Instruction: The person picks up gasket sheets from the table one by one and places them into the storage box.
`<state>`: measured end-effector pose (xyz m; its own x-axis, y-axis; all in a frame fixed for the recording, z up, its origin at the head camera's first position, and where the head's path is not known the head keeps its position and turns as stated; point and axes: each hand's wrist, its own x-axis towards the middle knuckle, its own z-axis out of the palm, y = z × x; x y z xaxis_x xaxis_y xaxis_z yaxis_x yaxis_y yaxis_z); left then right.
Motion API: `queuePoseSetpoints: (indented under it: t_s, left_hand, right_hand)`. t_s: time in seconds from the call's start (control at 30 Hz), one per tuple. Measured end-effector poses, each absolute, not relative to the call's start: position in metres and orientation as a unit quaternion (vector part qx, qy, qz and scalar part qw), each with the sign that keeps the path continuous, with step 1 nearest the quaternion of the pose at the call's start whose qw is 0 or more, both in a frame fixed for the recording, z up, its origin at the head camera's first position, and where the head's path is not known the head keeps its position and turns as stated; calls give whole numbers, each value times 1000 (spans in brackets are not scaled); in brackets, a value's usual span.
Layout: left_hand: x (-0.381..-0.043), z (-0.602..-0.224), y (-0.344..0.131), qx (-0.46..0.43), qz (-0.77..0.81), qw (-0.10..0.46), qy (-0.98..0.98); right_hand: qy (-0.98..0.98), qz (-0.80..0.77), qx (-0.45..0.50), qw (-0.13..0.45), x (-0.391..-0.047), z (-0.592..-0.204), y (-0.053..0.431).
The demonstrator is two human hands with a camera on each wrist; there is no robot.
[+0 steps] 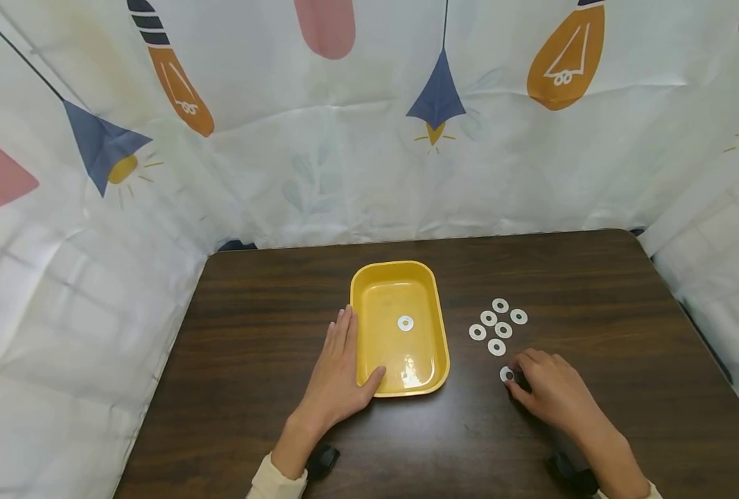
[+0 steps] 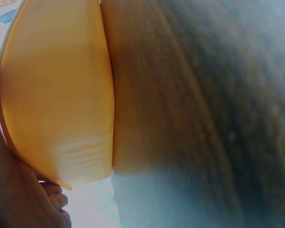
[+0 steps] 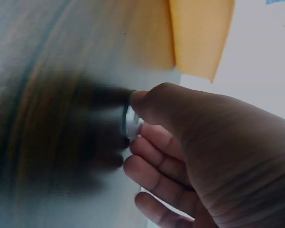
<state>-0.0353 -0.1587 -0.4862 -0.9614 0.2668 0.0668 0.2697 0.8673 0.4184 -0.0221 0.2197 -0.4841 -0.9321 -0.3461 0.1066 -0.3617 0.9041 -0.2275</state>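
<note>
A yellow tray [image 1: 363,277] stands on the table with one white ring-shaped washer [image 1: 405,324] lying inside it. Along the tray's left side rests my left hand [image 1: 338,381], fingers straight against the wall and thumb over the near rim. In the left wrist view the tray's outer wall [image 2: 61,85] fills much of the left. My right hand [image 1: 553,388] pinches another white washer [image 1: 506,374] at the table surface, right of the tray. That washer [image 3: 132,122] shows between thumb and forefinger in the right wrist view. Just beyond lie several loose washers [image 1: 503,330].
The dark wood table [image 1: 270,305] reaches back to a white curtain [image 1: 344,180] printed with lamps and bulbs, which also hangs at both sides. A black band [image 1: 322,461] sits at the left wrist, and a dark device [image 1: 572,475] at the right.
</note>
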Motion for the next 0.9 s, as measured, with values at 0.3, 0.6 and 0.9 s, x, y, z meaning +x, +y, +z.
queuePoseSetpoints:
  t_s: [0.3,0.6,0.9]
  left_hand:
    - [-36,-486,-159,-141,-220,9,-965]
    - [-35,-486,-158,-142,-217,7,-966]
    - [-35,-486,-159,-143,-216,9,-966]
  right_hand:
    - [-975,102,191,55,-24,-483,219]
    - [-976,88,195,51,-29,-481,216]
    - [-971,52,223,74,-33,-482,211]
